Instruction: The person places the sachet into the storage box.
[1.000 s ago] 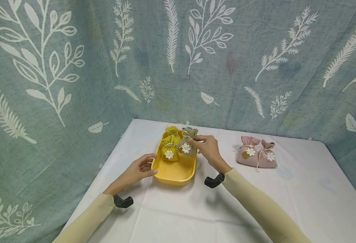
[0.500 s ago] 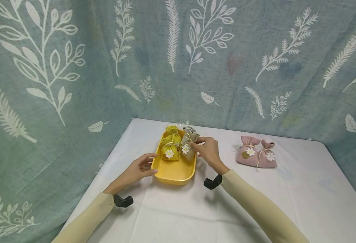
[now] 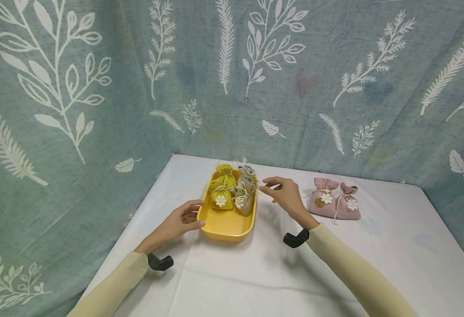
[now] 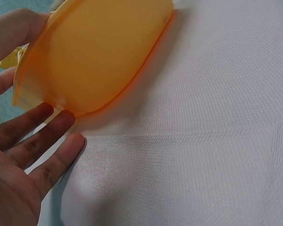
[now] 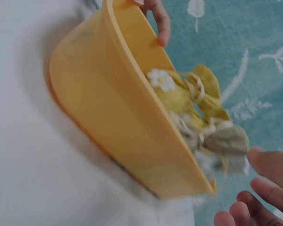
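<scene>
The fingers of the right hand are spread loosely and hold nothing — the forefinger and thumb point left toward the grey-green pouch, just beside its tied neck, with a small gap between. In the right wrist view the fingertips sit close to that pouch's gathered top, apart from it.

The left hand lies at the near left corner of the yellow tray. Its fingers are straight and slightly fanned, their tips touching the tray's outer wall low down, while the thumb rests against the rim above — a light hold on the corner rather than a closed grip.

The grey-green pouch stands in the tray's right half, leaning a little, a white daisy on its front. Beside it on the left stands a yellow pouch with its own daisy, and behind these a second yellow pouch and another grey-green one are partly hidden. The front part of the tray's floor is bare.

To the right of the right hand, on the white cloth of the bench, two pink pouches sit touching each other, well clear of the tray. A blue-green curtain printed with white leaves hangs behind and to the left.
</scene>
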`<state>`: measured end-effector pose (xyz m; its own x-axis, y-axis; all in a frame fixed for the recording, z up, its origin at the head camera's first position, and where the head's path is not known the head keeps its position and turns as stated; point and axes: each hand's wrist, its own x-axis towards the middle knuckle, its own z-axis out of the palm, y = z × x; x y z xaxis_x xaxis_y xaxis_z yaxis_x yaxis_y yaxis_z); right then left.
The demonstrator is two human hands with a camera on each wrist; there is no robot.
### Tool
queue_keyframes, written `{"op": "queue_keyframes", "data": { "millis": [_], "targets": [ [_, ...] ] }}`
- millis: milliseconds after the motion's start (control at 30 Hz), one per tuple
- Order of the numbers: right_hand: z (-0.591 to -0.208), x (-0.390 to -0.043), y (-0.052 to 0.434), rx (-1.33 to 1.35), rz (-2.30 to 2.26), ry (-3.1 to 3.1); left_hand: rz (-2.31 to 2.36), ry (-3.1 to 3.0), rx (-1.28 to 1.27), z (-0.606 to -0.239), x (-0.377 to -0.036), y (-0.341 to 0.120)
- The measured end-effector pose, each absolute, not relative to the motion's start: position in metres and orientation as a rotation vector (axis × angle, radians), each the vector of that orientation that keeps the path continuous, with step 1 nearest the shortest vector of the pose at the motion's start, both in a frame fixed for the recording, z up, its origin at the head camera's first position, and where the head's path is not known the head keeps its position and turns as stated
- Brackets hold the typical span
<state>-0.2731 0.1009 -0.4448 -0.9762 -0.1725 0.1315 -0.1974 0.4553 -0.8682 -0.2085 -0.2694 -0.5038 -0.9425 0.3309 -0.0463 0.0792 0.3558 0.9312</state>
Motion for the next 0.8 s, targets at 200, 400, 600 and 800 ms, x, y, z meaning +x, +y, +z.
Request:
{"op": "queue_keyframes", "data": {
  "millis": [200,400,600,800],
  "targets": [
    [-0.440,-0.266,0.141,0.301,1.595,-2.645,1.596,2.403,0.340,-0.502,-0.208,-0.269],
    [-0.437,-0.256,0.179,0.240,1.558,-2.672,1.590,2.408,0.345,-0.501,-0.206,-0.269],
    [-0.437,-0.250,0.216,0.175,1.465,-2.696,1.606,2.401,0.361,-0.501,-0.206,-0.268],
    [-0.436,-0.239,0.247,0.079,1.363,-2.742,1.621,2.391,0.399,-0.501,-0.207,-0.268]
  ]
}}
